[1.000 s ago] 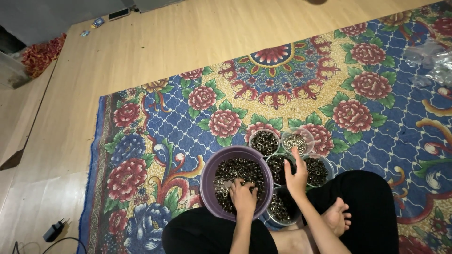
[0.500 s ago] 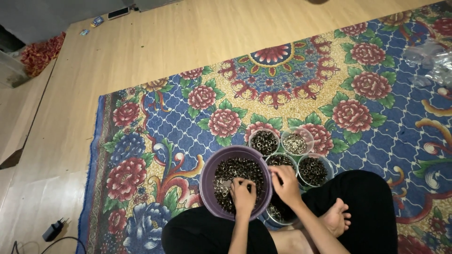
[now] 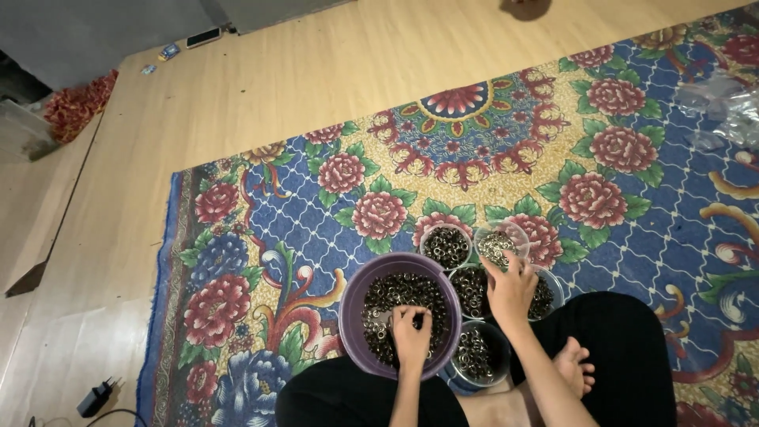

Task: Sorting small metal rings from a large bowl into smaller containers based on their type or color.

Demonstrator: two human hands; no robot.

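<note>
Person sits cross-legged on the carpet, black trousers, one bare foot showing by the right knee. One purple bucket right in front of the knees, full of small dark metal rings. Left hand is down inside it, fingers curled in and bunched on the rings, nearly closed; can't tell how many rings it has pinched. Five small clear containers sit in a cluster just right of the bucket, all with the same dark rings: nearest one touching the bucket's right side, two in the middle row, two at the far side. Right hand hangs over the middle row, fingers loosely bent, half open, tips reaching to the rim of the far right container; whether anything is held, can't tell. Under it all, one floral carpet, blue and gold with red roses. Left of it, wooden floor; one black charger plug near the bottom left. Far right, crumpled clear plastic. Far back by the wall, one phone and a red heap.
</note>
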